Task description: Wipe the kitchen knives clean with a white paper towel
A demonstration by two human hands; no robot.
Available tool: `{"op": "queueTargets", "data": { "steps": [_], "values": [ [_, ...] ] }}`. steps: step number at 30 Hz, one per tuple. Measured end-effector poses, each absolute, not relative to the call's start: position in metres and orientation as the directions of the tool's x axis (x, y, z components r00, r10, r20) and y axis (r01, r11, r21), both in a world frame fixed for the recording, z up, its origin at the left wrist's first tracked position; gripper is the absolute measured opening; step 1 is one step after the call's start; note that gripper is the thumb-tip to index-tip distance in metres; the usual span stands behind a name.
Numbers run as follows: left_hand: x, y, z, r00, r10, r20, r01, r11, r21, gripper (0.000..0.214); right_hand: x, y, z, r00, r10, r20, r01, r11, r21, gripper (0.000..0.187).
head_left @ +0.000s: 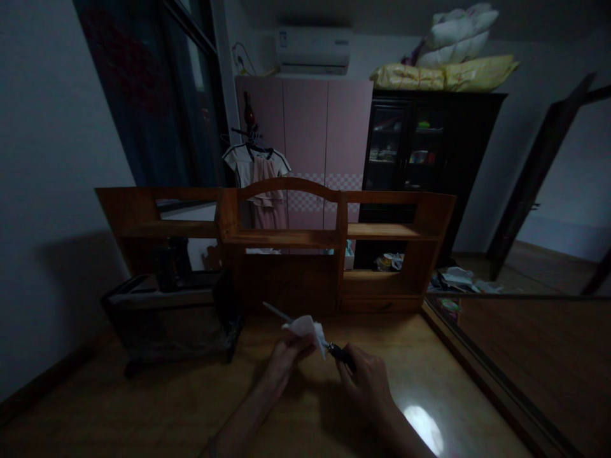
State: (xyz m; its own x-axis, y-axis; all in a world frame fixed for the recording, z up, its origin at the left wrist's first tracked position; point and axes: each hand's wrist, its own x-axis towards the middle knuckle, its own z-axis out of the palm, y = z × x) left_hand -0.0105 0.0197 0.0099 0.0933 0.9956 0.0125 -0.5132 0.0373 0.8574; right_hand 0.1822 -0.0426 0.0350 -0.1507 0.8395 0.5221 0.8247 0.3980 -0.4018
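Note:
My right hand (365, 375) is closed round the black handle of what looks like a knife (341, 356), held above the wooden tabletop. Its narrow grey blade slants up and away to the left, with the tip showing beyond a white tissue (303, 326). That tissue is folded about the middle of the blade, and my left hand (289, 353) pinches it there from below. The dim light hides the blade's exact shape.
A wooden shelf unit (281, 238) stands across the tabletop's (267, 420) far side. To the left is a dark glass-sided box (172, 324) with a black device (170, 264) on top. A raised ledge (477, 375) runs along the right.

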Motion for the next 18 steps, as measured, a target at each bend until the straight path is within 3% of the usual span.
{"op": "queueTargets", "data": {
  "steps": [18],
  "values": [
    [-0.0113,0.0177,0.0126,0.073,0.997,-0.003,-0.522,0.041,0.852,0.036,0.1858,-0.0395,0.0322,-0.174,0.84,0.513,0.83,0.406,-0.383,0.007]
  ]
}}
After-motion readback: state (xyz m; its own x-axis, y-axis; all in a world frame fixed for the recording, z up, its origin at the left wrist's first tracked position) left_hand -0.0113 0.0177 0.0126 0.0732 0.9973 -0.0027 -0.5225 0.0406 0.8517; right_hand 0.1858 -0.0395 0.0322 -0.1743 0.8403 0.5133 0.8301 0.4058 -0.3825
